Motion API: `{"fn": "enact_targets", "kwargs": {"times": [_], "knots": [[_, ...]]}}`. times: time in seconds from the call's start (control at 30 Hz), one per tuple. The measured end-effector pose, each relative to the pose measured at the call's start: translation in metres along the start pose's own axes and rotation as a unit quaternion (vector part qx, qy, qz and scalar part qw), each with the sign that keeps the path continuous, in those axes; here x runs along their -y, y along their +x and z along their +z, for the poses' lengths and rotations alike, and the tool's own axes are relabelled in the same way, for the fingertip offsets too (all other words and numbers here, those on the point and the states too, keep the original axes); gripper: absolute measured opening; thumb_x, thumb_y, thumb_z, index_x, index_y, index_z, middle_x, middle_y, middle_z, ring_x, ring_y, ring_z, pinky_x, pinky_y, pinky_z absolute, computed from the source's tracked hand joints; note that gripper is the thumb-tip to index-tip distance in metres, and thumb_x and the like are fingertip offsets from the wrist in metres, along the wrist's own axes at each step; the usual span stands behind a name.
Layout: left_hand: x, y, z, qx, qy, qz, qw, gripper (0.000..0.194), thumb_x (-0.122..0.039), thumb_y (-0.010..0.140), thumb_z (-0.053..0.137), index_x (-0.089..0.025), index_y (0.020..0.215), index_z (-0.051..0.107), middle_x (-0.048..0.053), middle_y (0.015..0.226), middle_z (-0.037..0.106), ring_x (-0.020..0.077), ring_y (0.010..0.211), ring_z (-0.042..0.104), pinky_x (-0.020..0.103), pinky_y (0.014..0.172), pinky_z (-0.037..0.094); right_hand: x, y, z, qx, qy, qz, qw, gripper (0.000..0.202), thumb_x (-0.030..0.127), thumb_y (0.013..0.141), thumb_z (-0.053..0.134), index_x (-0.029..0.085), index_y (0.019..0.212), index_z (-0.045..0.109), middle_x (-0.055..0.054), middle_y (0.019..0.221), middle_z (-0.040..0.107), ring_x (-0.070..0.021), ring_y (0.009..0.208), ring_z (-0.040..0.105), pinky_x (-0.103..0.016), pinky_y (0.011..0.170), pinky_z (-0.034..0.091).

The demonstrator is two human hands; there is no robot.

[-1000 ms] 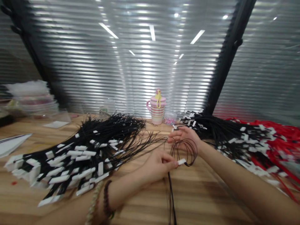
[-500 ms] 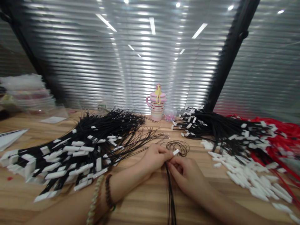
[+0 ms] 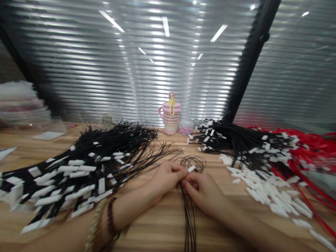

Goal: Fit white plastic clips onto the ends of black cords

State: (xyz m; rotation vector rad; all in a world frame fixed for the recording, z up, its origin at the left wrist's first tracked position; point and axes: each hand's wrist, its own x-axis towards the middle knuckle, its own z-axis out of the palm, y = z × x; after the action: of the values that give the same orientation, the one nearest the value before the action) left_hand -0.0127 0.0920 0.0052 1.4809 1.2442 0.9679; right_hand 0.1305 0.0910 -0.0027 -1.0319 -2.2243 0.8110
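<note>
My left hand [image 3: 170, 175] and my right hand [image 3: 201, 190] meet at the middle of the table, fingers closed in pinches. Between their fingertips is a small white clip-like piece [image 3: 191, 169], gripped at its near end. A bundle of thin black cords [image 3: 188, 217] hangs from under the fingers toward the front edge, held at the same spot. Beyond the hands, loops of black cord [image 3: 195, 161] lie on the wood. How the white piece meets the cords is hidden by the fingers.
Black cords with white pieces [image 3: 78, 168] pile up at left; another such bundle [image 3: 236, 136] lies at right. Loose white pieces [image 3: 270, 189] and red cords [image 3: 309, 150] are on the right. A pink striped mug [image 3: 171, 120] stands at the back near a small clear container [image 3: 186, 128].
The whole view has shifted slightly, so everything appears a little further left. Both hands keep their pinch on the white piece and cords; the hanging cords look more spread apart.
</note>
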Motion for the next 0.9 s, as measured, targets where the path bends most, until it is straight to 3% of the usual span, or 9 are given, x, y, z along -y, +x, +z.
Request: {"fn": "enact_targets", "kwargs": {"times": [0.13,0.23,0.3,0.37,0.43,0.53,0.6,0.8,0.9], "knots": [[-0.003,-0.001,-0.001,0.002,0.002,0.006,1.000,0.024,-0.028,0.070,0.053,-0.008,0.068,0.066,0.005,0.065,0.061,0.0111,0.058,0.046,0.021,0.054,0.032,0.002,0.000,-0.009,0.054,0.155,0.102,0.981,0.008,0.013,0.066,0.047,0.014,0.073,0.052,0.001,0.058,0.052,-0.0089,0.051,0.045,-0.019,0.047,0.032],[-0.007,-0.001,-0.002,-0.025,0.007,-0.015,1.000,0.023,-0.029,0.069,0.056,-0.009,0.072,0.068,0.002,0.061,0.059,0.0090,0.055,0.042,0.020,0.053,0.029,0.007,0.001,-0.030,0.089,0.343,0.220,0.909,0.024,0.015,0.066,0.047,0.017,0.090,0.047,0.007,0.049,0.041,-0.0049,0.039,0.031,-0.015,0.037,0.019],[-0.008,-0.001,-0.002,-0.055,0.014,-0.041,0.998,0.024,-0.031,0.067,0.059,-0.010,0.072,0.068,0.000,0.056,0.055,0.0072,0.049,0.036,0.020,0.049,0.025,0.010,0.003,-0.052,0.087,0.412,0.231,0.877,0.020,0.016,0.066,0.049,0.016,0.086,0.050,0.007,0.047,0.038,-0.0025,0.036,0.022,-0.014,0.036,0.011],[-0.008,0.000,-0.002,-0.070,0.014,-0.062,0.996,0.025,-0.033,0.066,0.060,-0.010,0.070,0.068,-0.001,0.053,0.052,0.0058,0.045,0.031,0.021,0.046,0.021,0.012,0.005,-0.076,0.092,0.472,0.204,0.853,0.008,0.016,0.065,0.053,0.013,0.072,0.053,0.005,0.048,0.040,-0.0010,0.036,0.022,-0.014,0.035,0.012],[-0.007,0.002,-0.002,-0.070,0.002,-0.078,0.994,0.026,-0.035,0.066,0.060,-0.011,0.071,0.067,-0.001,0.054,0.052,0.0047,0.042,0.026,0.021,0.043,0.018,0.015,0.005,-0.100,0.039,0.525,0.170,0.833,0.008,0.019,0.064,0.053,0.013,0.067,0.055,0.003,0.049,0.043,-0.0017,0.035,0.027,-0.015,0.035,0.017],[-0.006,0.004,-0.004,-0.063,-0.029,-0.100,0.993,0.028,-0.037,0.065,0.060,-0.011,0.074,0.067,0.000,0.059,0.053,0.0040,0.040,0.024,0.022,0.041,0.015,0.019,0.002,-0.125,-0.092,0.518,0.105,0.844,0.011,0.015,0.061,0.055,0.014,0.070,0.061,-0.001,0.060,0.052,-0.0038,0.042,0.036,-0.016,0.038,0.031],[-0.006,0.006,-0.006,-0.061,-0.043,-0.114,0.991,0.031,-0.038,0.064,0.061,-0.011,0.077,0.067,0.000,0.060,0.052,0.0037,0.040,0.024,0.022,0.040,0.013,0.022,0.000,-0.133,-0.146,0.480,0.082,0.861,0.010,0.016,0.064,0.058,0.015,0.073,0.063,-0.002,0.065,0.054,-0.0042,0.045,0.038,-0.015,0.040,0.035],[-0.008,0.007,-0.007,-0.058,-0.072,-0.116,0.989,0.030,-0.036,0.064,0.061,-0.008,0.074,0.065,0.000,0.058,0.048,0.0024,0.038,0.025,0.021,0.039,0.012,0.025,0.000,-0.125,-0.174,0.410,0.026,0.895,0.010,0.028,0.074,0.058,0.018,0.073,0.059,-0.001,0.078,0.054,-0.0049,0.052,0.043,-0.016,0.043,0.035],[-0.008,0.007,-0.006,-0.059,-0.085,-0.124,0.987,0.029,-0.035,0.064,0.062,-0.008,0.074,0.065,-0.001,0.058,0.048,0.0017,0.037,0.024,0.020,0.039,0.011,0.022,0.000,-0.121,-0.130,0.312,0.023,0.941,0.013,0.030,0.076,0.056,0.018,0.078,0.058,0.000,0.067,0.052,-0.0052,0.047,0.041,-0.016,0.040,0.030]]}}
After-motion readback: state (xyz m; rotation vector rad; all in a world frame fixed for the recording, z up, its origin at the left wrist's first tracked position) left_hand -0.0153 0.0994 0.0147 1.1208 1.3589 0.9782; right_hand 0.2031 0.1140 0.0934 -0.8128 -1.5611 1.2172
